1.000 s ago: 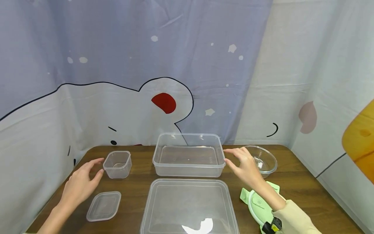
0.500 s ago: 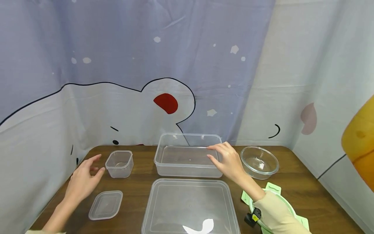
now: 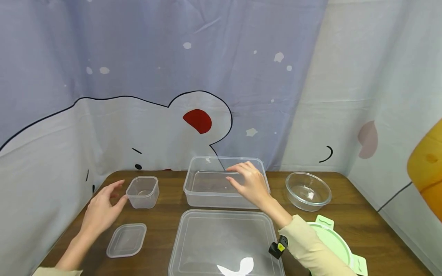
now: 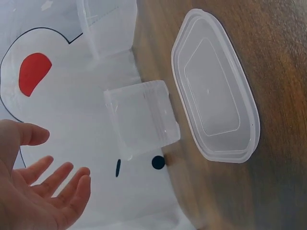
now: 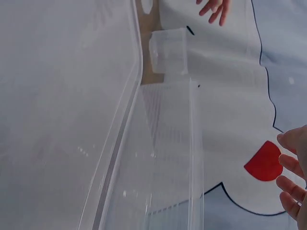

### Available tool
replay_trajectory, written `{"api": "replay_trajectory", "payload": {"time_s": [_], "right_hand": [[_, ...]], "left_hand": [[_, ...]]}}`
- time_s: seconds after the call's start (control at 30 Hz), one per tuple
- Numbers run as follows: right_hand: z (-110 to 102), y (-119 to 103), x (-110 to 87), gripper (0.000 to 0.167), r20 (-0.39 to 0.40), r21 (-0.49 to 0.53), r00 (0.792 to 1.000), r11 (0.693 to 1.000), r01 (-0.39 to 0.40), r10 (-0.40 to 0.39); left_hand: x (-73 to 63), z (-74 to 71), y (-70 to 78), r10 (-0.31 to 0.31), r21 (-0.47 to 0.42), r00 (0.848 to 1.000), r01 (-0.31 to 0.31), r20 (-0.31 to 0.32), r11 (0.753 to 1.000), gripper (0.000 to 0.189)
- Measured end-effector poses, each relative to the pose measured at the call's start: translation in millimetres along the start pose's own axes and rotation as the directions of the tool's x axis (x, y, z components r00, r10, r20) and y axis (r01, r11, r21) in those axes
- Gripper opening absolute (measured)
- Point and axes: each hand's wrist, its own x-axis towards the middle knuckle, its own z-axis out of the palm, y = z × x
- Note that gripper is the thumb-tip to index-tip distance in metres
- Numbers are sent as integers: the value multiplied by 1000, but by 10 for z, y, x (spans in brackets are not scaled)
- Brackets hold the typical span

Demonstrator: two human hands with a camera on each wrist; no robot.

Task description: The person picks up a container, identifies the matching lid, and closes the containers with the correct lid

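My left hand (image 3: 103, 211) hovers just left of a small clear plastic container (image 3: 143, 193), its fingers loosely bent and holding nothing. In the left wrist view a gap shows between that hand and the small container (image 4: 143, 120). Below it on the table lies a small translucent lid (image 3: 126, 240). My right hand (image 3: 251, 184) is above the right part of a large rectangular clear container (image 3: 207, 199), thumb and fingers spread apart with nothing between them. A large translucent lid (image 3: 224, 237) lies flat in front of the large container.
A round glass bowl (image 3: 307, 193) stands at the back right of the wooden table (image 3: 366, 230). A green round lid with tabs (image 3: 328, 239) lies nearer, partly behind the right sleeve (image 3: 310, 245). A printed curtain (image 3: 155, 65) hangs along the table's back edge.
My right hand has moved left, from between the glass bowl and the large container to above the large container. The left hand has stayed nearly in place beside the small container.
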Motion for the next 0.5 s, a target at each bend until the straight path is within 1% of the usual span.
{"api": "replay_trajectory", "payload": {"time_s": [0.27, 0.5], "right_hand": [[189, -137, 141, 19, 24, 45, 999, 999, -29, 27], [374, -262, 273, 19, 37, 89, 998, 994, -60, 57]], "left_hand": [[38, 5, -25, -29, -27, 1000, 29, 11, 999, 42], [89, 31, -90, -15, -54, 1000, 16, 17, 998, 41]]}}
